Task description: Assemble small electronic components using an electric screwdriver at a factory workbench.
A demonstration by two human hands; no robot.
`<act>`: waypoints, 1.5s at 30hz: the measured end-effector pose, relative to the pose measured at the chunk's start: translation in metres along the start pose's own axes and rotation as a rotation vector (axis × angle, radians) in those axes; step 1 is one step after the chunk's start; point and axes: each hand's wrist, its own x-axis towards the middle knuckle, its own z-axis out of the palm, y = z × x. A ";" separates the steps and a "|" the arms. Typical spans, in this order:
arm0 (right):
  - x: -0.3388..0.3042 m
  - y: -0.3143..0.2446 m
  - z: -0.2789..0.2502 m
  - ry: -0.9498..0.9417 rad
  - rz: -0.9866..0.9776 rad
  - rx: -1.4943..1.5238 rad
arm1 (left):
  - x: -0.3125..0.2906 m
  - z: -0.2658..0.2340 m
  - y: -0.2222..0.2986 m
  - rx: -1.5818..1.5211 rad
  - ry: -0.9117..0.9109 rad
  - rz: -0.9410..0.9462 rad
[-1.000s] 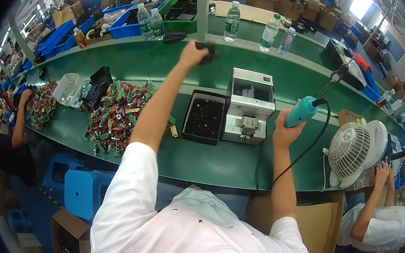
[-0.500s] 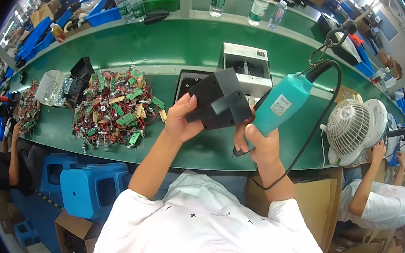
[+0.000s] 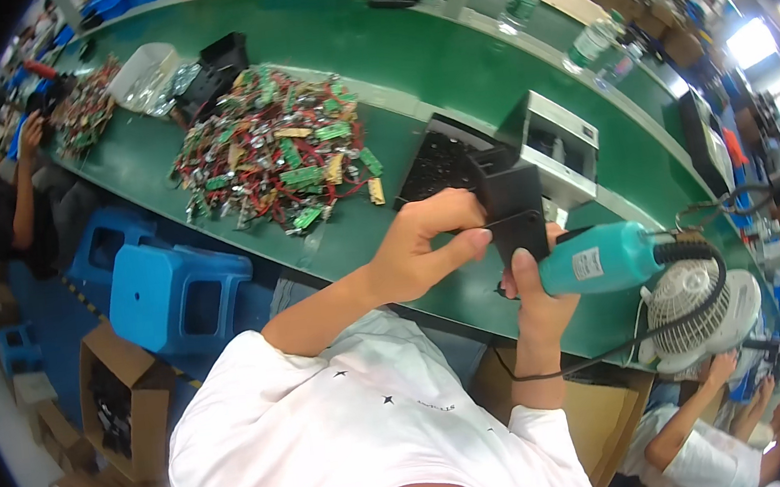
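A black plastic housing [image 3: 518,200] is held up over the green bench, turned with a narrow side toward me. My left hand [image 3: 429,244] is closed at its left edge, with bent index finger and thumb at the housing; the fingertips are partly hidden. In my right hand [image 3: 541,298] is a teal electric screwdriver [image 3: 599,258], lying sideways with its cable end to the right. My right thumb presses against the housing's lower end. The screwdriver's dark tip shows just left of the right fingers. Behind the housing sits a dark tray of small black parts [image 3: 434,163].
A heap of wired green circuit boards [image 3: 278,150] covers the bench's left middle. A white-and-black box-shaped device [image 3: 559,142] stands behind my hands. To the right are a white fan [image 3: 691,310] and a co-worker's arm [image 3: 683,412]. Blue stools [image 3: 170,297] stand at the left.
The view has swung, so the bench appears tilted. The housing has turned from its broad face to a narrow side. The screwdriver has swung level, and my right thumb now meets the housing.
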 end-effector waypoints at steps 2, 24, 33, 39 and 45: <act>0.000 -0.007 0.007 0.058 0.057 -0.041 | -0.001 0.003 -0.004 -0.003 0.068 -0.055; 0.087 0.007 -0.027 0.057 -0.439 0.217 | -0.058 0.004 -0.087 0.052 -0.004 -0.451; 0.091 0.014 -0.012 0.140 -0.376 0.295 | -0.059 -0.001 -0.092 0.188 0.041 -0.426; 0.095 0.026 -0.028 0.107 -0.412 0.214 | -0.059 0.001 -0.100 0.156 -0.001 -0.397; 0.097 0.028 -0.027 0.109 -0.362 0.119 | -0.062 0.001 -0.104 0.145 -0.014 -0.359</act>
